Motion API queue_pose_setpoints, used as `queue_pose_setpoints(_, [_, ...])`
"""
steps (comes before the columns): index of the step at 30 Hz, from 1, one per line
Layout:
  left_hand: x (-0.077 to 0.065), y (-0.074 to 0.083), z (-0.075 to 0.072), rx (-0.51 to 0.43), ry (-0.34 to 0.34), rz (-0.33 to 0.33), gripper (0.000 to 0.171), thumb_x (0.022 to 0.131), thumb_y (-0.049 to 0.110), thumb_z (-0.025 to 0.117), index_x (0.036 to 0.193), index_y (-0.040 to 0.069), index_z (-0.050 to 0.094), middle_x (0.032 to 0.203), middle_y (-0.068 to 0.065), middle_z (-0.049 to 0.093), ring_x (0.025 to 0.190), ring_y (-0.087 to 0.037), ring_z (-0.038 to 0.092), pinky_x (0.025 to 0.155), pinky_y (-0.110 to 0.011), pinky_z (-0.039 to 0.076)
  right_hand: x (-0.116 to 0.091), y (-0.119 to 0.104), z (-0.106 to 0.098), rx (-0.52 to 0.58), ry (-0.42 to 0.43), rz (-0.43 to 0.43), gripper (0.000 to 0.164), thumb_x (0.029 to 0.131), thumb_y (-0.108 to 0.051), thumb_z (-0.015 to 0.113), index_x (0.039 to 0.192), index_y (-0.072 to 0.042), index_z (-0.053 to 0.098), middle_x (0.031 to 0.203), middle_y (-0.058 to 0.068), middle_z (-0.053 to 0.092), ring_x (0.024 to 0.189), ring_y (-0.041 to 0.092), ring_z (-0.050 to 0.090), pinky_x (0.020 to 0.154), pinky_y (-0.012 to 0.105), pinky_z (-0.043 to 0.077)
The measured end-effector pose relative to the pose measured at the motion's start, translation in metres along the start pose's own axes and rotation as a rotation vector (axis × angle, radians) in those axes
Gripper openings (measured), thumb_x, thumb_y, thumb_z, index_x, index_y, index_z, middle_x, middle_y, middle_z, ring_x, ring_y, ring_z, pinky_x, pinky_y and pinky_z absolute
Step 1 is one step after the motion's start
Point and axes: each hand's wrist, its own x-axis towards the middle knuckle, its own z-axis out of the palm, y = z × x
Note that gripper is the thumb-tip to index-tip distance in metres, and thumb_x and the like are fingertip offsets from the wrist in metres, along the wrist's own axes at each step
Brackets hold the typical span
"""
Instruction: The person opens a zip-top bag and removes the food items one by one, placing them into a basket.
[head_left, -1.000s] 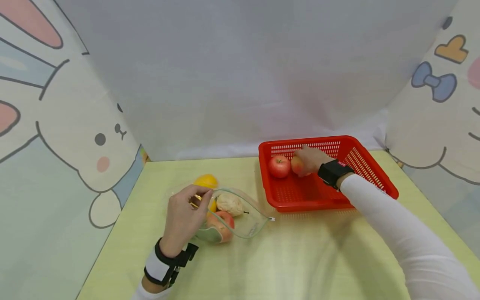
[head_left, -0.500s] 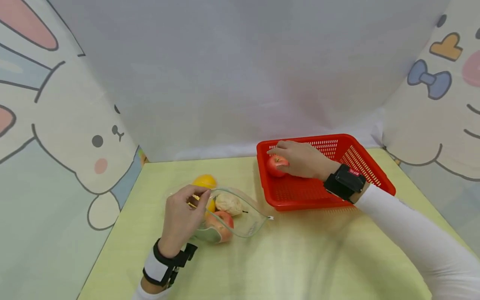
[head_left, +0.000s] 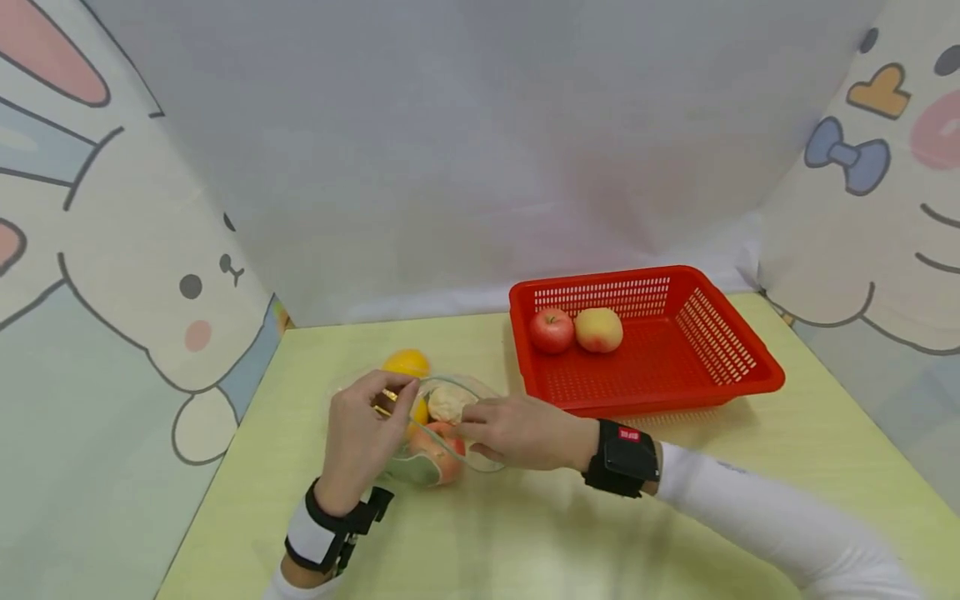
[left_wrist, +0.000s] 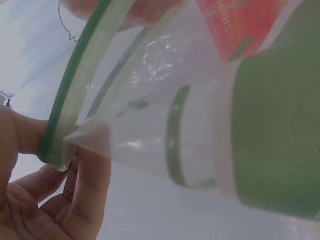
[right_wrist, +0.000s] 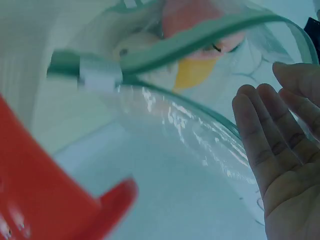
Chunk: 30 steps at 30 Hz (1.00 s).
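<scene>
A clear zip bag with green edges lies at the left of the table. Inside show a red apple-like fruit, a pale fruit with a dark stem and yellow fruit. My left hand pinches the bag's rim between thumb and fingers; the left wrist view shows the green zip strip in that grip. Over the opposite end of the mouth is my right hand. Its fingers extend almost straight at the opening and hold nothing. A white slider sits at the zip's end.
A red plastic basket stands at the right, behind my right forearm. In its left part lie a red apple and a yellowish peach side by side. A pale wall rises behind the table.
My right hand has come out of the basket, leftward and nearer, to the bag's mouth. Both fruits it was over now show in the basket. My left hand keeps its pinch in place.
</scene>
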Motion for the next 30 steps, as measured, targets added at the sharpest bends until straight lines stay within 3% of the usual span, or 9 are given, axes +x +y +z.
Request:
queue_pose_setpoints(3, [0.0, 0.0, 0.0, -0.005, 0.003, 0.009, 0.004, 0.09, 0.004, 0.081, 0.094, 0.003, 0.08, 0.086, -0.008, 0.079, 0.062, -0.012, 0.066, 0.054, -0.017, 0.055, 0.015, -0.005, 0.018, -0.056, -0.061, 0.002, 0.033, 0.098, -0.022, 0.074, 0.13, -0.018, 0.071, 0.108, -0.005, 0.072, 0.089, 0.009, 0.068, 0.07, 0.018, 0.057])
queue_pose_setpoints(5, [0.0, 0.001, 0.0, -0.009, 0.004, 0.011, 0.004, 0.09, 0.004, 0.081, 0.094, 0.003, 0.079, 0.085, -0.008, 0.079, 0.062, -0.012, 0.065, 0.054, -0.017, 0.054, 0.024, -0.006, 0.028, -0.056, -0.135, 0.024, 0.03, 0.101, -0.024, 0.071, 0.13, -0.019, 0.071, 0.119, -0.004, 0.073, 0.099, 0.011, 0.071, 0.078, 0.022, 0.06])
queue_pose_setpoints(8, [0.0, 0.002, 0.0, -0.016, -0.005, 0.003, 0.004, 0.091, 0.005, 0.08, 0.094, 0.002, 0.079, 0.085, -0.008, 0.079, 0.062, -0.012, 0.066, 0.055, -0.016, 0.054, 0.035, -0.006, 0.038, 0.017, -0.232, 0.053, 0.031, 0.1, -0.02, 0.071, 0.131, -0.021, 0.072, 0.134, -0.002, 0.069, 0.114, 0.015, 0.069, 0.085, 0.025, 0.062])
queue_pose_setpoints(10, [0.0, 0.002, 0.0, -0.021, -0.013, -0.007, 0.004, 0.092, 0.006, 0.08, 0.095, 0.003, 0.08, 0.085, -0.008, 0.079, 0.062, -0.012, 0.066, 0.055, -0.017, 0.055, 0.04, -0.006, 0.044, 0.078, -0.256, 0.054, 0.029, 0.1, -0.024, 0.071, 0.129, -0.023, 0.072, 0.134, -0.003, 0.067, 0.116, 0.014, 0.066, 0.084, 0.022, 0.059])
queue_pose_setpoints(13, [0.0, 0.004, -0.001, -0.024, -0.025, -0.014, 0.003, 0.092, 0.005, 0.079, 0.095, 0.004, 0.08, 0.086, -0.008, 0.08, 0.062, -0.012, 0.066, 0.054, -0.019, 0.055, 0.044, -0.006, 0.053, 0.124, -0.232, 0.03, 0.035, 0.099, -0.034, 0.073, 0.131, -0.023, 0.064, 0.125, -0.003, 0.065, 0.109, 0.013, 0.061, 0.077, 0.018, 0.053])
queue_pose_setpoints(16, [0.0, 0.005, -0.001, -0.027, -0.031, -0.024, 0.004, 0.092, 0.005, 0.079, 0.096, 0.005, 0.08, 0.086, -0.007, 0.08, 0.063, -0.013, 0.066, 0.055, -0.021, 0.056, 0.047, -0.008, 0.062, 0.1, -0.191, 0.019, 0.051, 0.097, -0.041, 0.074, 0.139, -0.021, 0.052, 0.118, -0.003, 0.062, 0.105, 0.013, 0.059, 0.082, 0.021, 0.053])
queue_pose_setpoints(22, [0.0, 0.006, -0.001, -0.017, -0.031, -0.03, 0.004, 0.092, 0.005, 0.08, 0.096, 0.004, 0.08, 0.086, -0.007, 0.08, 0.064, -0.014, 0.067, 0.056, -0.021, 0.056, 0.051, -0.011, 0.072, 0.068, -0.209, 0.063, 0.067, 0.094, -0.043, 0.077, 0.147, -0.017, 0.046, 0.129, 0.0, 0.061, 0.111, 0.016, 0.062, 0.1, 0.028, 0.058])
queue_pose_setpoints(28, [0.0, 0.004, -0.002, -0.016, -0.016, -0.013, 0.004, 0.093, 0.005, 0.079, 0.096, 0.004, 0.08, 0.085, -0.007, 0.08, 0.063, -0.014, 0.067, 0.056, -0.018, 0.056, 0.05, -0.008, 0.067, 0.013, -0.218, 0.044, 0.072, 0.096, -0.05, 0.073, 0.153, -0.02, 0.041, 0.139, 0.002, 0.06, 0.119, 0.02, 0.061, 0.1, 0.029, 0.058])
queue_pose_setpoints(30, [0.0, 0.004, -0.003, -0.014, -0.008, -0.01, 0.004, 0.093, 0.005, 0.079, 0.096, 0.003, 0.08, 0.086, -0.007, 0.08, 0.063, -0.014, 0.067, 0.056, -0.018, 0.056, 0.046, -0.007, 0.059, -0.031, -0.206, 0.018, 0.068, 0.097, -0.041, 0.074, 0.153, -0.018, 0.043, 0.143, 0.003, 0.059, 0.122, 0.021, 0.061, 0.102, 0.029, 0.058])
